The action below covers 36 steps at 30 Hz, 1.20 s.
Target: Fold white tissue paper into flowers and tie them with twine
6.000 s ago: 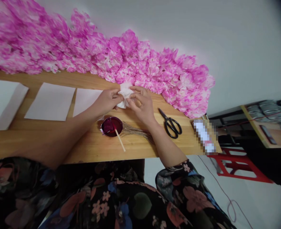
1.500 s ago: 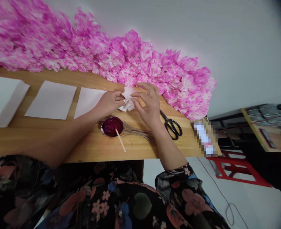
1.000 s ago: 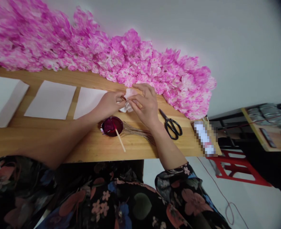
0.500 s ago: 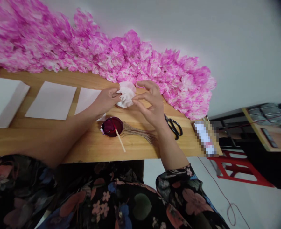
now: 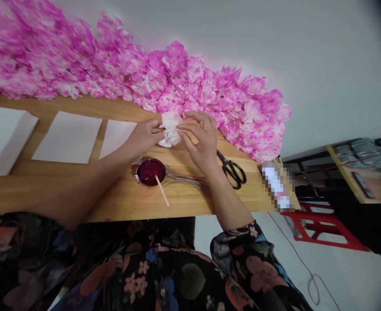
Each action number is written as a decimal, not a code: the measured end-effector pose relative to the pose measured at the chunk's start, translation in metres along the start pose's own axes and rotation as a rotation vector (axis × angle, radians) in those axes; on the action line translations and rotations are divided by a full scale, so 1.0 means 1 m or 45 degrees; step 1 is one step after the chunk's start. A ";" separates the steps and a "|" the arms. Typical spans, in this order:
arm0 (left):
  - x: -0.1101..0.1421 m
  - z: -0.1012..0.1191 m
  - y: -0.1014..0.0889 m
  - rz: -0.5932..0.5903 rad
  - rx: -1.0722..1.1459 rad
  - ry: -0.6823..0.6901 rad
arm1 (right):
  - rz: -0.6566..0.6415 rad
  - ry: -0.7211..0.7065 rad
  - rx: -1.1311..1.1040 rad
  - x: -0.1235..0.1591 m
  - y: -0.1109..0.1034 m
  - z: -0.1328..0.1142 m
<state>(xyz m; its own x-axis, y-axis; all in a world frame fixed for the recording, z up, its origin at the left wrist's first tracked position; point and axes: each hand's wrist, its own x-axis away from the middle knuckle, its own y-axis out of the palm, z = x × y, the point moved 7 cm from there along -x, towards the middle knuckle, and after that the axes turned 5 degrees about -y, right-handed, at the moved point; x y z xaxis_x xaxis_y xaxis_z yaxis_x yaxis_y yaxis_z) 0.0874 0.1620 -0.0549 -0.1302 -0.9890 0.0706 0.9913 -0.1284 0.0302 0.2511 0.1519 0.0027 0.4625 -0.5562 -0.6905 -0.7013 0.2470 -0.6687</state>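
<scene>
A ruffled white paper flower (image 5: 171,125) is held up between my two hands, above the wooden table. My left hand (image 5: 147,133) pinches it from the left side. On the other side, my right hand (image 5: 200,134) takes a petal edge between thumb and index finger, its other fingers raised and curved. Below the flower sits a small dark bowl (image 5: 162,181) of deep red-purple liquid, with a thin wooden stick (image 5: 162,193) leaning out over its rim. A bundle of thin brown wires or stems (image 5: 190,181) runs from the bowl to behind my right wrist.
Pink and white paper flowers (image 5: 177,82) are heaped along the wall. White paper sheets (image 5: 67,137) and a thick white stack (image 5: 2,138) lie left. Black scissors (image 5: 234,172) rest right of my wrist, a blurred-out object (image 5: 278,186) farther on. A red stool (image 5: 326,229) stands beyond.
My right index finger and thumb have moved slightly left and in, onto the flower's petals. The left hand keeps its pinch. The whole view has shifted a little.
</scene>
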 end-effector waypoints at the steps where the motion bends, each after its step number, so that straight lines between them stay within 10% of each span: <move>1: 0.000 0.000 0.001 -0.007 -0.006 -0.001 | -0.016 -0.007 0.006 0.000 0.002 0.000; 23: 0.001 -0.001 -0.003 0.108 -0.092 0.061 | -0.104 0.015 0.060 0.002 0.021 -0.022; 36: -0.003 0.006 -0.008 0.177 -0.002 0.088 | 0.175 -0.007 0.152 0.004 -0.009 -0.006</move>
<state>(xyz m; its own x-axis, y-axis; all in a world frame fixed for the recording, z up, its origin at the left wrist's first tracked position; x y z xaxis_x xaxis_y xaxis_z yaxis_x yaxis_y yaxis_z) 0.0797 0.1661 -0.0495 0.0097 -0.9999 0.0048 0.9997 0.0099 0.0231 0.2564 0.1431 0.0081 0.3701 -0.5065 -0.7787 -0.6886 0.4130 -0.5960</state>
